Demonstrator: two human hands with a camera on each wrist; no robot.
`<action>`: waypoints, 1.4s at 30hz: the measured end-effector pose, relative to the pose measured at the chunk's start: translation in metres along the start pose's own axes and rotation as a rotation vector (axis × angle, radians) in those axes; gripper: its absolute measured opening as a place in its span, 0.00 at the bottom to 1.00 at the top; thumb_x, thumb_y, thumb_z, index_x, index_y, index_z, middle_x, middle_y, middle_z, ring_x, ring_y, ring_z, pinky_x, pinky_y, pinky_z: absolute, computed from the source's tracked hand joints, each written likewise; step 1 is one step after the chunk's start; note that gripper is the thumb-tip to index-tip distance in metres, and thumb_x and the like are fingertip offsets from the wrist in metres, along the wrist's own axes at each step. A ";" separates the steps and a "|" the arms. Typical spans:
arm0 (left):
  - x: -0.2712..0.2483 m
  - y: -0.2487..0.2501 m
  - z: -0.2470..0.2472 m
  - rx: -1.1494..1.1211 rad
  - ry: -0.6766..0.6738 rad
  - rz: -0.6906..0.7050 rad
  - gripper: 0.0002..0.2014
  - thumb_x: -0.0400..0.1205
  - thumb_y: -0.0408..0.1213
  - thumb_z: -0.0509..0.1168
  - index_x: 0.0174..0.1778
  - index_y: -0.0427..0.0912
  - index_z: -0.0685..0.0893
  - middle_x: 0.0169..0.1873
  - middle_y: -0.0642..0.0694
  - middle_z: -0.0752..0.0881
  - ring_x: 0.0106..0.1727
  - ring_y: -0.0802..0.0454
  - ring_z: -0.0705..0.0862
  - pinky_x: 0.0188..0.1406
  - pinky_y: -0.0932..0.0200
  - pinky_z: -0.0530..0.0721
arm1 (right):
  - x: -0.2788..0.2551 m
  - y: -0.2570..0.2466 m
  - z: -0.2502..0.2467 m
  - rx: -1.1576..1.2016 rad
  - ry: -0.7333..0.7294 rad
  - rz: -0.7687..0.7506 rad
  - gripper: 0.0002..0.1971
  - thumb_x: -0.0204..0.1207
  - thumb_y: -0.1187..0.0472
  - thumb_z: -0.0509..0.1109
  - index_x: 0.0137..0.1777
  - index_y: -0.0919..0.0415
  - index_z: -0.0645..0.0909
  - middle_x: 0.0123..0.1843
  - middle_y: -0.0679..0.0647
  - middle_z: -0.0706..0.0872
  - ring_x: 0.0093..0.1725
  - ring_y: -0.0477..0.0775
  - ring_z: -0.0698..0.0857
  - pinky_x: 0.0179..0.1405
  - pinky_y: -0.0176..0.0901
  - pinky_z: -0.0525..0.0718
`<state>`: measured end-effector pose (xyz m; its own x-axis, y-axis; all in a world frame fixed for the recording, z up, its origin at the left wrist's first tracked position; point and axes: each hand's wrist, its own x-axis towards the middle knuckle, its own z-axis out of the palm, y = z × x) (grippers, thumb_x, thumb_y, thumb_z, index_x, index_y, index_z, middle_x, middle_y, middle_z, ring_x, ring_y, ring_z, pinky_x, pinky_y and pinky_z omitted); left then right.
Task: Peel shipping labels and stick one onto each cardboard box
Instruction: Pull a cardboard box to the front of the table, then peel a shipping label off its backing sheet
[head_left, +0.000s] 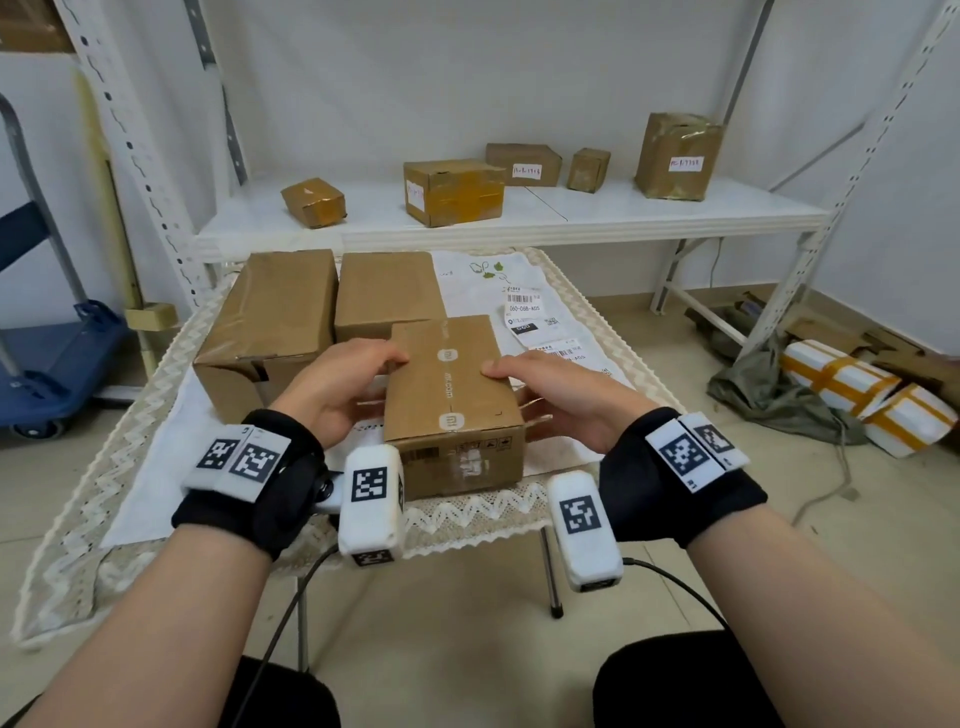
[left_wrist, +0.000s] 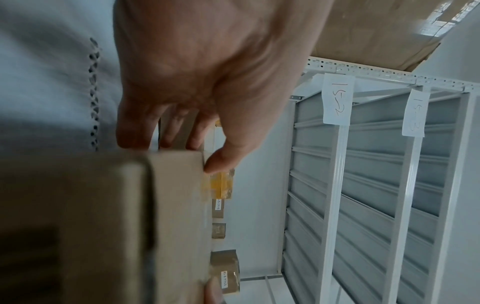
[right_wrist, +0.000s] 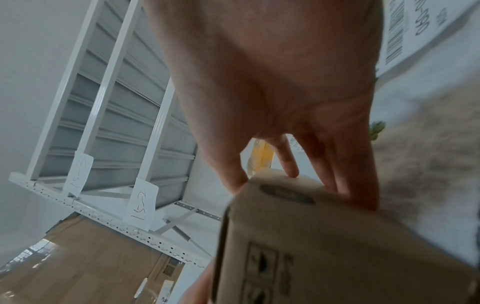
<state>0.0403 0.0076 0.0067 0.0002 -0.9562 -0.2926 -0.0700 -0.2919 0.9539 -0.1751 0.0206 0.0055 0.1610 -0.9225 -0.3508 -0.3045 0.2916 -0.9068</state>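
I hold the box (head_left: 453, 400) between both hands at the near edge of the table (head_left: 156, 395), my left hand (head_left: 332, 387) and right hand (head_left: 563, 395) curled round its sides, thumbs on top. Two more boxes (head_left: 322, 306) stand behind it, labels (head_left: 524, 312) on the white cloth to the right. Beyond is a white shelf (head_left: 623, 213) with taped parcels (head_left: 678, 156); a blue cart (head_left: 47, 374) stands left.

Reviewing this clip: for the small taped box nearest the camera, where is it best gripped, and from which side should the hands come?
Grip the small taped box by its two long side faces, one hand from each side, as the left hand and right hand do now. It lies flat with its long axis pointing away, so both sides are free and the top stays clear for a label.
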 end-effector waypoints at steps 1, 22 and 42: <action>0.000 0.000 -0.001 0.010 0.001 0.007 0.11 0.89 0.37 0.64 0.66 0.44 0.85 0.55 0.46 0.89 0.46 0.52 0.87 0.39 0.57 0.82 | 0.002 0.001 0.000 0.002 0.007 -0.002 0.25 0.82 0.44 0.72 0.71 0.61 0.78 0.49 0.59 0.87 0.44 0.56 0.85 0.35 0.39 0.87; -0.004 0.011 -0.003 -0.335 0.199 0.323 0.06 0.85 0.31 0.67 0.52 0.48 0.85 0.40 0.55 0.90 0.36 0.64 0.86 0.32 0.72 0.80 | -0.016 0.009 -0.080 0.168 0.395 -0.146 0.11 0.83 0.57 0.70 0.61 0.60 0.85 0.58 0.58 0.91 0.56 0.56 0.89 0.63 0.48 0.86; -0.008 0.017 0.057 -0.274 0.026 0.382 0.06 0.86 0.33 0.67 0.49 0.48 0.87 0.36 0.54 0.90 0.42 0.58 0.88 0.33 0.68 0.81 | -0.011 0.033 -0.088 -0.132 0.346 0.131 0.21 0.72 0.76 0.78 0.62 0.61 0.84 0.55 0.66 0.87 0.45 0.60 0.79 0.46 0.52 0.84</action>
<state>-0.0178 0.0119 0.0212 0.0512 -0.9954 0.0811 0.1955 0.0896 0.9766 -0.2696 0.0179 0.0002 -0.2068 -0.9167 -0.3418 -0.4228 0.3988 -0.8138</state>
